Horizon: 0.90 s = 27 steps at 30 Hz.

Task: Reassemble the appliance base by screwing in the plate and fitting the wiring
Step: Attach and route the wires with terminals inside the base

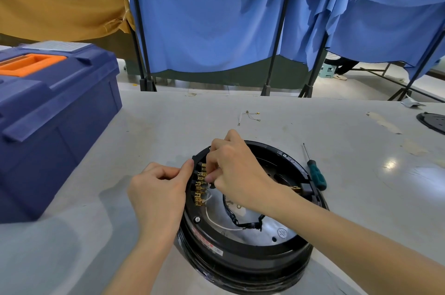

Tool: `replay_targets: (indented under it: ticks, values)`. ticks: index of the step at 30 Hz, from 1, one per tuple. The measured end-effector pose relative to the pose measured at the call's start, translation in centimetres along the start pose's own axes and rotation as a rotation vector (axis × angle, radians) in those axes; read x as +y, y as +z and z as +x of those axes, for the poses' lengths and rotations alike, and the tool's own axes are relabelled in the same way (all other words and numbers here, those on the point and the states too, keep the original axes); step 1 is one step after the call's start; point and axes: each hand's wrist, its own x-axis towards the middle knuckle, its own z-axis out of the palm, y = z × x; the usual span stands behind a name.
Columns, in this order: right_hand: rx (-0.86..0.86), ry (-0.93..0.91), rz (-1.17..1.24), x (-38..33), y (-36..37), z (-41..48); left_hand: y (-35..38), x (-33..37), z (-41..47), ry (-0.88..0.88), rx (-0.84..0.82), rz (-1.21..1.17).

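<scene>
Position: the base [243, 253] lies open side up on the table [168, 121], directly under both hands.

Left hand [159, 188]: fingers curled in on the palm with nothing seen in them. The thumb tip presses the outside of the base rim, apparently to steady it.

Right hand [236, 174]: it reaches over the rim from the opposite side. Its fingertips are drawn together on the upper end of the brass terminals [199, 186], just beside the left thumb. Whether they nip a wire end or a tab itself is hidden beneath them.

Done, as judged: the plate [260, 232] sits inside the base, below the right wrist. One bolt [197, 219] is seated in the rim close to the left wrist. A white wire [216, 223] and a black harness [240, 223] already lie across the plate.

Outstanding, as judged: the terminal connections are in hand and not finished. Loose wires [248, 115] lie on the table beyond the hands, well apart from the base. These probably remain to be fitted. At least one open hole shows in the plate near the right forearm, so more screwing may be due. This cannot be confirmed.

Tools: a screwdriver [317, 175] lies on the table just right of the right forearm, touching neither hand. A toolbox [53, 111] stands well left of the left hand.
</scene>
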Motion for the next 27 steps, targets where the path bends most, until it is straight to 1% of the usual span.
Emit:
replay_targets:
  ticks: [11, 15, 27]
  values:
    - [-0.009, -0.033, 0.013, -0.1, 0.3, 0.6, 0.1, -0.2, 0.0, 0.005, 0.000, 0.004]
    - [-0.023, -0.062, -0.030, -0.1, 0.5, 0.9, 0.2, -0.4, 0.0, 0.003, -0.001, -0.007]
    - [-0.030, -0.004, 0.046, -0.6, 0.7, 1.1, 0.5, -0.7, 0.1, -0.002, -0.029, -0.049]
